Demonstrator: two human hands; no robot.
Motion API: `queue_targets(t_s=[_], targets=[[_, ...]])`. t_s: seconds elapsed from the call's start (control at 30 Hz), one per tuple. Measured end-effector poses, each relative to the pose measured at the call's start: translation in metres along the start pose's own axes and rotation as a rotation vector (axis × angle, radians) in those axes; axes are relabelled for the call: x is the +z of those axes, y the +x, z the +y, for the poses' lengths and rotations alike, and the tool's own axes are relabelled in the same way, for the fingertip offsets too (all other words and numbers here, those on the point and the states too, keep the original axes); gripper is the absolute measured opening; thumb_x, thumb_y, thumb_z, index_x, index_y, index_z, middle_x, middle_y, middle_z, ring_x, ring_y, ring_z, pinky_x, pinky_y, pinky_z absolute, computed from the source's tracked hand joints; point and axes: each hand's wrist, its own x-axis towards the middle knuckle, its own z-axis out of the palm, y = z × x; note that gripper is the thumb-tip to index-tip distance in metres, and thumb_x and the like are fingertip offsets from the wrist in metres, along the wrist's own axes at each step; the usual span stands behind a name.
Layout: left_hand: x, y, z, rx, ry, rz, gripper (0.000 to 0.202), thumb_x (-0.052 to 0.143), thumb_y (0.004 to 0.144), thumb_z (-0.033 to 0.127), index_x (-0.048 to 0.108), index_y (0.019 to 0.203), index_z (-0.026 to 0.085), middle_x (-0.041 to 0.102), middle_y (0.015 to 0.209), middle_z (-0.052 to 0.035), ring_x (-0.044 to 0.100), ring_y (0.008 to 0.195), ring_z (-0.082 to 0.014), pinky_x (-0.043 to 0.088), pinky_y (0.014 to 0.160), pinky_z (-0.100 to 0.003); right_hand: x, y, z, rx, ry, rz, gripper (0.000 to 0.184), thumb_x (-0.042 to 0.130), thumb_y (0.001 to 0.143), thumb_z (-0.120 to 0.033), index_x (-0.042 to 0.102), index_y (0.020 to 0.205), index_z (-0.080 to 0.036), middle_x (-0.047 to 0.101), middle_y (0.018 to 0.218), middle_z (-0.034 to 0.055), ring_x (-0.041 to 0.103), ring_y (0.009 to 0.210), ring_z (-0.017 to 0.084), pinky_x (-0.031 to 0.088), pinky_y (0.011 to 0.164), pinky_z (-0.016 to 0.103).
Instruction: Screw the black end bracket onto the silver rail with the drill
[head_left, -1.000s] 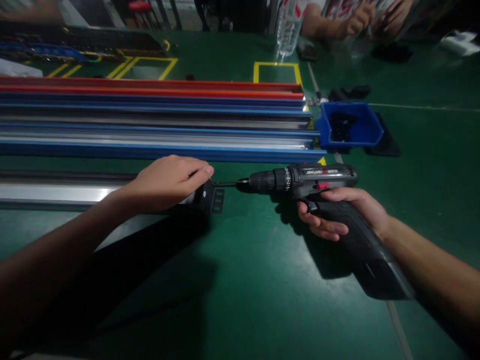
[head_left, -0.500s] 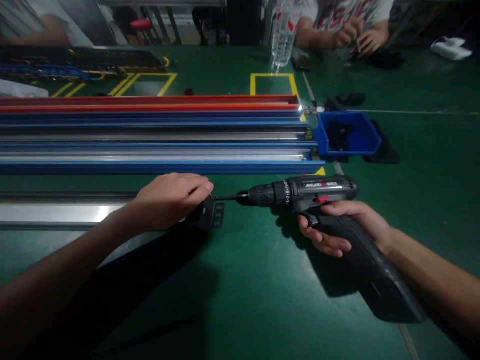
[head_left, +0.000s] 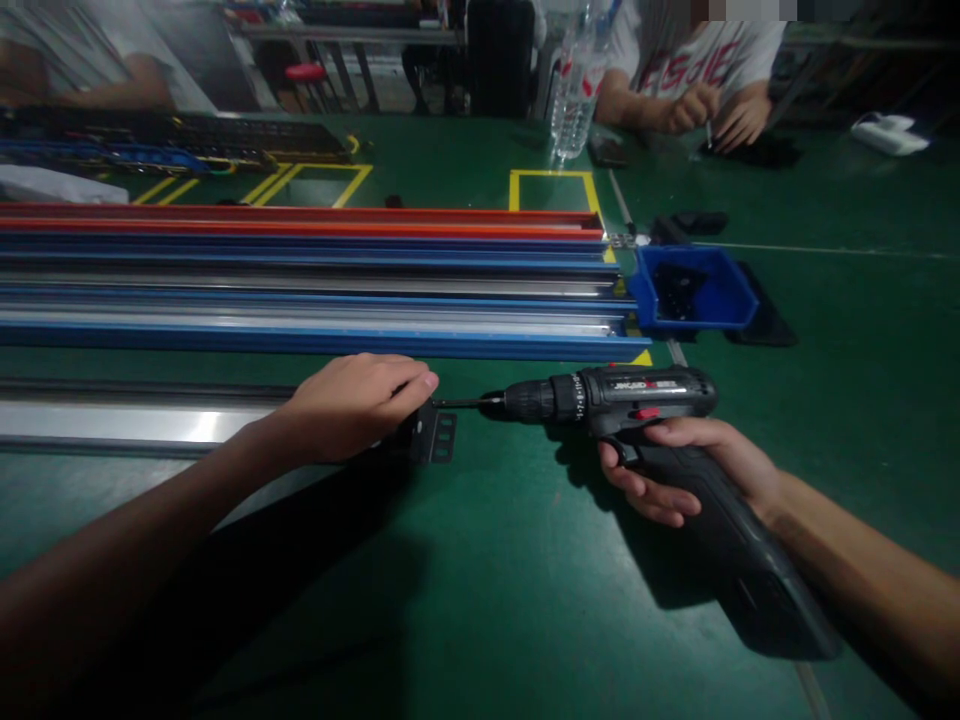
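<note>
My right hand [head_left: 667, 480] is wrapped round the handle of a black cordless drill [head_left: 637, 395], which lies level and points left. Its long bit [head_left: 465, 404] reaches to a black slotted bracket [head_left: 442, 436] at the end of a silver metal profile [head_left: 187, 418]. Over that end, my left hand [head_left: 360, 405] is closed on the profile and bracket, thumb near the bit's tip. The fingers of the left hand are mostly hidden beneath it, and so is the spot where the bit meets the bracket.
Several long blue, silver and orange profiles [head_left: 375, 345] lie behind my left hand. A blue bin [head_left: 697, 290] with black parts stands past the drill. Further back are plastic bottles [head_left: 577, 110], a white device [head_left: 890, 134] and a co-worker's hands [head_left: 720, 115].
The camera view has tilted slightly, so the scene sits a little lower. Both hands keep their grip, and the bit stays at the bracket.
</note>
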Motion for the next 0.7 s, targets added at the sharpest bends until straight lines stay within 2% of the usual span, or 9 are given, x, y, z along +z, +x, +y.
queue_targets(t_s=[0.7], targets=[[-0.0008,-0.0017,0.0003,-0.006,-0.003,0.013,0.056,0.026,0.103,0.053,0.074,0.104,0.023,0.075,0.114,-0.0048,0.067,0.101,-0.0256,0.044,0.085,-0.034,-0.0028,0.0012,0.0017,-0.005,-0.057,-0.010,0.040,0.057,0.095,-0.033,0.070,0.115,-0.002,0.068,0.088,0.0127,0.054,0.049,0.006,0.054,0.058,0.021]])
